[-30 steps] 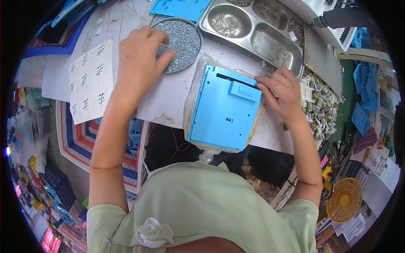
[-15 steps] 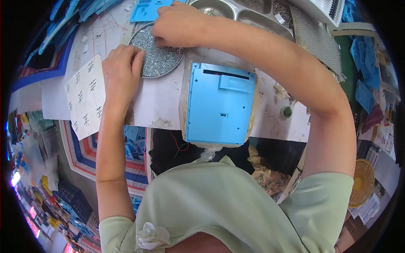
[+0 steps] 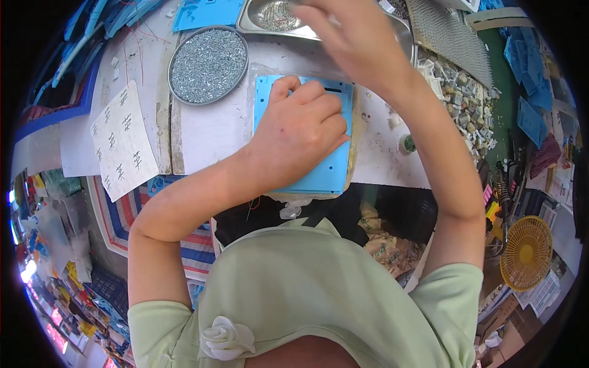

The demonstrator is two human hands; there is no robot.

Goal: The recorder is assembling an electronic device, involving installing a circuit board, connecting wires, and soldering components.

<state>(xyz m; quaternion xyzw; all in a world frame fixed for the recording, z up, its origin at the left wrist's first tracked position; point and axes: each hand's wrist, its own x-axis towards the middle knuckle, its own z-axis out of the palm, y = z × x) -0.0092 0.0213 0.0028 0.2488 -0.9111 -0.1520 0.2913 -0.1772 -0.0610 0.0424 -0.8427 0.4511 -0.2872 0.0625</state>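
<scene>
A light-blue plastic panel with small holes lies on the table in front of me. My left hand rests on its upper part with the fingers curled in; whatever the fingertips hold is hidden. My right hand is raised over the metal compartment tray, smeared by motion. In the tray's left compartment lie small metal parts. To the left stands a round dish filled with small silvery screws.
Another blue panel lies behind the dish. A paper with handwriting is at the left. Right of the tray are a pile of small pale pieces and a textured mat. A small green-topped object stands near the panel.
Both hands have left the screw dish. My left hand has come right onto the blue panel, and my right hand has swung right, over the metal tray.
</scene>
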